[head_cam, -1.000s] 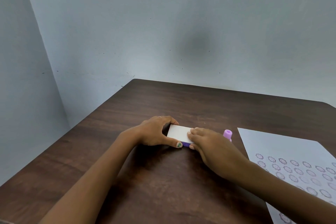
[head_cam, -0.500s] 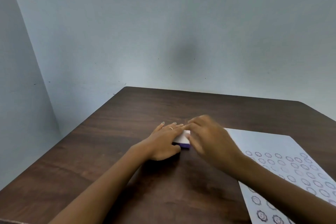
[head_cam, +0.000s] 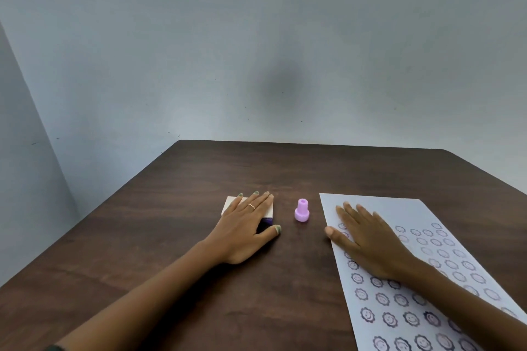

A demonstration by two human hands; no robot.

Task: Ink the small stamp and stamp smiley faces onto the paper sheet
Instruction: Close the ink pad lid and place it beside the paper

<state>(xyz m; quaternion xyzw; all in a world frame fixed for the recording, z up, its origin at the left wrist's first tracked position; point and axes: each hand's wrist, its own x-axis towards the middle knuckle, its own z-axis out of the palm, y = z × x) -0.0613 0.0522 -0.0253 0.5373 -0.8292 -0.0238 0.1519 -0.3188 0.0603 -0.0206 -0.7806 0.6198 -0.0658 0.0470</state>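
A dark wooden surface (head_cam: 176, 251) holds a paper sheet (head_cam: 399, 216) of smileys, long axis running away rightward, under the flat, released right hand (head_cam: 368, 239). Left hand (head_cam: 245, 225) lies flat, released, on the closed ink pad (head_cam: 228, 205). Between them the small stamp (head_cam: 301, 210) stands upright.

One view only, head-worn, looking forward and down over the dark wooden table (head_cam: 176, 265) toward the pale wall (head_cam: 256, 51) behind. Wide angle, edges bowed. Close in: both forearms entering from the bottom edge, left hand (head_cam: 245, 228) near centre, right hand (head_cam: 368, 239) just right of it, paper sheet (head_cam: 410, 208) cut off at the lower right corner
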